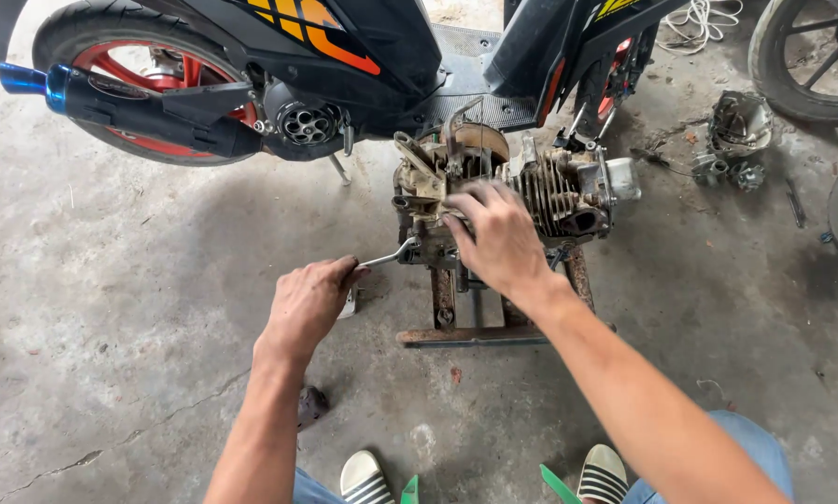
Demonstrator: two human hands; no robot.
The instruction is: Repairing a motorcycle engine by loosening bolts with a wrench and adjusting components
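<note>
A bare motorcycle engine (pixel 568 191) with cooling fins sits on a rusty metal stand (pixel 479 331) on the concrete floor. My left hand (pixel 309 303) grips a silver wrench (pixel 388 257) whose head reaches the engine's lower left side. My right hand (pixel 498 233) rests flat on the engine's crankcase, fingers spread over it and pressing down.
A black scooter with orange markings (pixel 325 37), a red rear wheel (pixel 139 79) and a blue-tipped exhaust (pixel 111 103) stands just behind the engine. Loose engine parts (pixel 736 131) lie at the right, near another wheel (pixel 811 51). My sandalled feet (pixel 367 478) show at the bottom.
</note>
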